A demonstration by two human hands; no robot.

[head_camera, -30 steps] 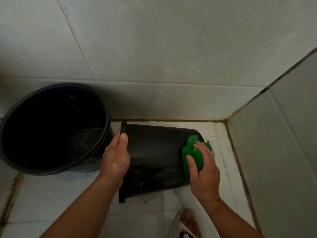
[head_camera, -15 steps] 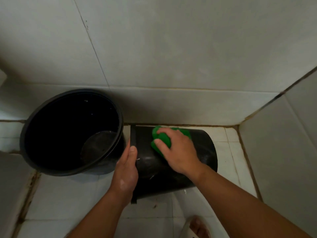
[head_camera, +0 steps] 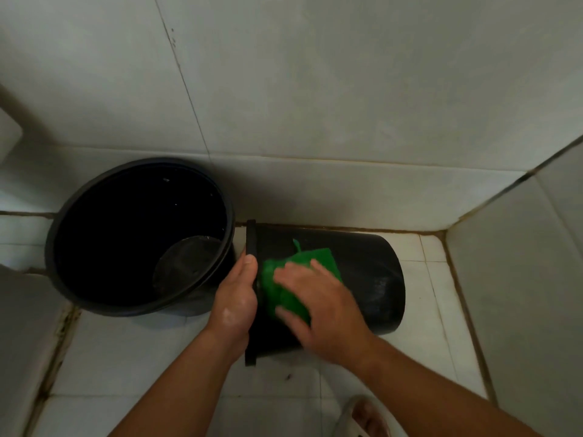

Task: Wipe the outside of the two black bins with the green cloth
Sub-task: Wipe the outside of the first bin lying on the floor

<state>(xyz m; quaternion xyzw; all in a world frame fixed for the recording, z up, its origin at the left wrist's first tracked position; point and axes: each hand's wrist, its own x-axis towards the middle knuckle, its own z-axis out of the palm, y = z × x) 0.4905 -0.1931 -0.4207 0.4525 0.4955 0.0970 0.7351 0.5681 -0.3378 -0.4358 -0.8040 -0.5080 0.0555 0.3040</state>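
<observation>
One black bin (head_camera: 372,279) lies on its side on the white tiled floor, rim to the left, base toward the right wall. My left hand (head_camera: 235,302) grips its rim, thumb on the outside. My right hand (head_camera: 318,301) presses the green cloth (head_camera: 284,287) flat against the bin's upper side, close to the rim, fingers spread over it. The second black bin (head_camera: 72,247) stands upright to the left, its mouth open and its inside dark, touching or nearly touching the lying bin's rim.
Tiled walls meet in a corner behind and to the right of the bins (head_camera: 457,222). A raised white ledge (head_camera: 19,326) runs along the left. My sandalled foot (head_camera: 366,417) shows at the bottom right. Bare floor tiles (head_camera: 151,357) lie in front.
My right hand has swept the green cloth leftward along the lying bin, from its base end to beside the rim. My left hand has stayed on the rim. The view shifted slightly right.
</observation>
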